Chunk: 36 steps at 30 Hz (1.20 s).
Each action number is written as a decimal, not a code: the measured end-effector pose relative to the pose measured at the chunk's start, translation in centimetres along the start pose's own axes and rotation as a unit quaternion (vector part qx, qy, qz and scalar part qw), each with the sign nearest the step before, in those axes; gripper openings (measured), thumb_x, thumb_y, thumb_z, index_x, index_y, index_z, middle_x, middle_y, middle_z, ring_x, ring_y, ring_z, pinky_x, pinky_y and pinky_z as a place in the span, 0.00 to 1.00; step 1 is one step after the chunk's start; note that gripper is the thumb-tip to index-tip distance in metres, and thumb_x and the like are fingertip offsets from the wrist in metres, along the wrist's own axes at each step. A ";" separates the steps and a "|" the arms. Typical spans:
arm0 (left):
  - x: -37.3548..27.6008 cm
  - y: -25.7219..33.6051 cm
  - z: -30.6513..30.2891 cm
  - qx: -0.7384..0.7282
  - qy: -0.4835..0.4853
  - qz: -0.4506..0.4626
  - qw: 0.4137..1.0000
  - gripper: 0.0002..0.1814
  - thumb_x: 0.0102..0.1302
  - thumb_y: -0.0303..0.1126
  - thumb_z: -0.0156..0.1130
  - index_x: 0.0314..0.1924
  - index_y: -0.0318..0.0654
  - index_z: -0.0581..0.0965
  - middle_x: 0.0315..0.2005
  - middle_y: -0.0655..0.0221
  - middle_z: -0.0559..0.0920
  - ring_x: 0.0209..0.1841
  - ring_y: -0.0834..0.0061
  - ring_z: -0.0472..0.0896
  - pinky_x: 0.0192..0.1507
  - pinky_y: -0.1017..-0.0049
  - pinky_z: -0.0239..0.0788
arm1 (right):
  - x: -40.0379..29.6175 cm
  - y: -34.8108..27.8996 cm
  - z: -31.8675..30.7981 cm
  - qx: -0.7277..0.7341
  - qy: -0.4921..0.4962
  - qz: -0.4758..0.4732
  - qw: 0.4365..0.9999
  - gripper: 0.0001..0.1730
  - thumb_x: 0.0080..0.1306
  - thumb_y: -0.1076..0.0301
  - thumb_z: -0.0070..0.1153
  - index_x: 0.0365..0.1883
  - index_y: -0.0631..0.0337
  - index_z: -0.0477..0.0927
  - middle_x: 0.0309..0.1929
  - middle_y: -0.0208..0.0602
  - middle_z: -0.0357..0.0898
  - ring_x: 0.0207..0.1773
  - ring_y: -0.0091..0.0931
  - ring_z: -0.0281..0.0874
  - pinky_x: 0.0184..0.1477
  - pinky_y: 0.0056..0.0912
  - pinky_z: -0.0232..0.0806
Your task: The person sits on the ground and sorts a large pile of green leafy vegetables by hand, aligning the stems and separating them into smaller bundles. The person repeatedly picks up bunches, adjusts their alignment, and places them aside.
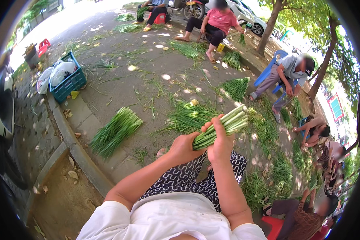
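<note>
Above my patterned trousers (174, 180), both hands hold one bunch of chive-like greens (232, 121). Its pale stalk ends point up and to the right. My left hand (184, 148) wraps the lower part of the bunch, and the leaf ends below are hidden. My right hand (220, 145) grips it higher up, with the thumb along the stalks. On the pavement to the left lies a neat bundle of the same greens (117, 132), pale ends away from me. A looser heap of greens (190, 117) spreads just beyond my hands.
A teal plastic crate (67, 87) with white bags stands at the left by a stone kerb (78, 156). Another bundle (235, 88) lies farther off. Several seated people handle greens at the back and right, one near a blue chair (265, 72). Loose greens (259, 189) litter the right side.
</note>
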<state>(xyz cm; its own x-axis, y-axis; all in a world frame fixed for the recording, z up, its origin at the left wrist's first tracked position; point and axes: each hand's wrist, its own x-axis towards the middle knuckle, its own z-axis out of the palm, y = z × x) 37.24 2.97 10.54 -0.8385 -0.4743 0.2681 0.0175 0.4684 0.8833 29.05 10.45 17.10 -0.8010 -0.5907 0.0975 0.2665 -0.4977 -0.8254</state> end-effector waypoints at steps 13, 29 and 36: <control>0.2 -1.0 1.9 0.063 -0.022 -0.103 0.992 0.19 0.53 0.35 0.68 0.42 0.32 0.77 0.27 0.60 0.81 0.27 0.71 0.78 0.35 0.70 0.69 | -1.7 -1.1 -9.0 -0.204 0.074 -0.129 0.968 0.23 0.63 0.70 0.58 0.53 0.70 0.67 0.35 0.27 0.70 0.36 0.16 0.66 0.40 0.18 0.64; -1.4 -2.7 5.0 0.263 -0.078 -0.015 0.962 0.17 0.49 0.38 0.67 0.38 0.39 0.76 0.25 0.58 0.81 0.31 0.53 0.79 0.34 0.60 0.69 | -4.2 -0.7 -16.2 -0.174 0.095 0.072 0.977 0.09 0.63 0.68 0.58 0.35 0.67 0.79 0.18 0.29 0.73 0.17 0.17 0.66 0.20 0.18 0.61; -1.9 -3.8 5.6 0.276 -0.138 -0.026 0.951 0.19 0.49 0.39 0.68 0.39 0.39 0.76 0.26 0.57 0.81 0.32 0.54 0.80 0.36 0.60 0.70 | -5.2 -0.3 -17.4 -0.134 0.176 0.058 0.973 0.04 0.62 0.73 0.57 0.33 0.65 0.79 0.18 0.27 0.72 0.15 0.15 0.64 0.17 0.16 0.57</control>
<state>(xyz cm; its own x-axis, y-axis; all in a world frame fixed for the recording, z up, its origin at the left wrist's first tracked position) 35.78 6.27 4.57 -0.9427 -0.3296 0.0508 -0.2526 0.8051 0.5366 23.80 24.69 7.21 -0.9202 -0.3557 -0.1633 0.2550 -0.2283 -0.9396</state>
